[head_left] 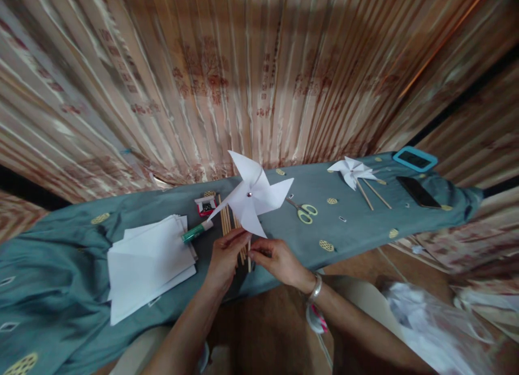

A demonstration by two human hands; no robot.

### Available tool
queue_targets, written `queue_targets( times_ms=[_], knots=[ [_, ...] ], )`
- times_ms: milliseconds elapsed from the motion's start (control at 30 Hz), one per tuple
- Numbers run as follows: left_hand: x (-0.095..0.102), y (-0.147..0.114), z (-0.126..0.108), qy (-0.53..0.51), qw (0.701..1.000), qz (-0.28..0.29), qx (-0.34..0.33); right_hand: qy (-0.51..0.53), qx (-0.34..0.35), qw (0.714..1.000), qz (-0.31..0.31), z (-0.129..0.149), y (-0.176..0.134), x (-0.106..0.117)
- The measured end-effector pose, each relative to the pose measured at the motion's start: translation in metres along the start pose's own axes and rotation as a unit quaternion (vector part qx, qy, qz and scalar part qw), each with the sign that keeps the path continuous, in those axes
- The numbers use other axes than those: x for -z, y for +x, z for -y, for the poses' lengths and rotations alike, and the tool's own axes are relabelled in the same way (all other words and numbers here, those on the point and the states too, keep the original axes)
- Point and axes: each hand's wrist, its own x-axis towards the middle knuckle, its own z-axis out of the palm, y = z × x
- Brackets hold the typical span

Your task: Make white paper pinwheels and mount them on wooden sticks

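A white paper pinwheel [259,193] with a shiny pin at its centre stands up in front of me on a thin wooden stick [249,260]. My left hand [227,253] pinches near the top of that stick, just under the paper blades. Lower down, the fingers of my right hand [278,260] close on the same stick from the other side. Behind the pinwheel lie several loose wooden sticks [224,215], partly covered by it and by my left hand. A green glue stick [197,231] and a small red-and-white box of dark pins [206,205] are left of the blades.
A stack of white paper [150,261] lies on the left of the cloth-covered table [295,245]. Scissors with pale green handles [305,214] rest right of the pinwheel. Farther right are finished pinwheels [352,172], a dark phone [417,192] and a blue-framed device [414,158]. Curtains hang behind.
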Motion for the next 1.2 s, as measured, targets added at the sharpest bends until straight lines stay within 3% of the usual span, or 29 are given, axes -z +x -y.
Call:
queue_targets(
  times_ms=[267, 400, 467, 567, 667, 767, 900, 1033, 1200],
  knots=[
    [0.0, -0.002, -0.002, 0.05, 0.999, -0.015, 0.003, -0.029, 0.027, 0.999, 0.001, 0.011, -0.004, 0.018],
    [0.002, 0.0, -0.003, 0.065, 0.997, -0.015, -0.028, -0.119, 0.039, 0.989, -0.075, 0.017, -0.013, 0.043],
    [0.003, 0.001, -0.003, 0.082, 0.996, -0.015, -0.042, -0.182, 0.07, 0.966, -0.169, 0.021, -0.017, 0.058],
    [0.002, 0.002, -0.004, 0.108, 0.993, -0.001, -0.055, -0.308, 0.153, 0.894, -0.288, 0.032, -0.018, 0.076],
    [-0.002, 0.001, -0.007, 0.129, 0.989, 0.025, -0.068, -0.433, 0.174, 0.834, -0.294, 0.045, -0.01, 0.086],
    [-0.003, -0.002, -0.011, 0.135, 0.987, 0.045, -0.073, -0.499, 0.144, 0.814, -0.259, 0.051, 0.005, 0.088],
    [0.0, -0.005, -0.015, 0.155, 0.982, 0.072, -0.075, -0.516, 0.115, 0.817, -0.23, 0.043, 0.018, 0.081],
    [0.003, -0.006, -0.016, 0.178, 0.976, 0.094, -0.085, -0.485, 0.124, 0.841, -0.205, 0.028, 0.021, 0.066],
    [0.004, -0.004, -0.013, 0.165, 0.98, 0.062, -0.09, -0.436, 0.137, 0.875, -0.16, 0.026, 0.023, 0.047]
  ],
)
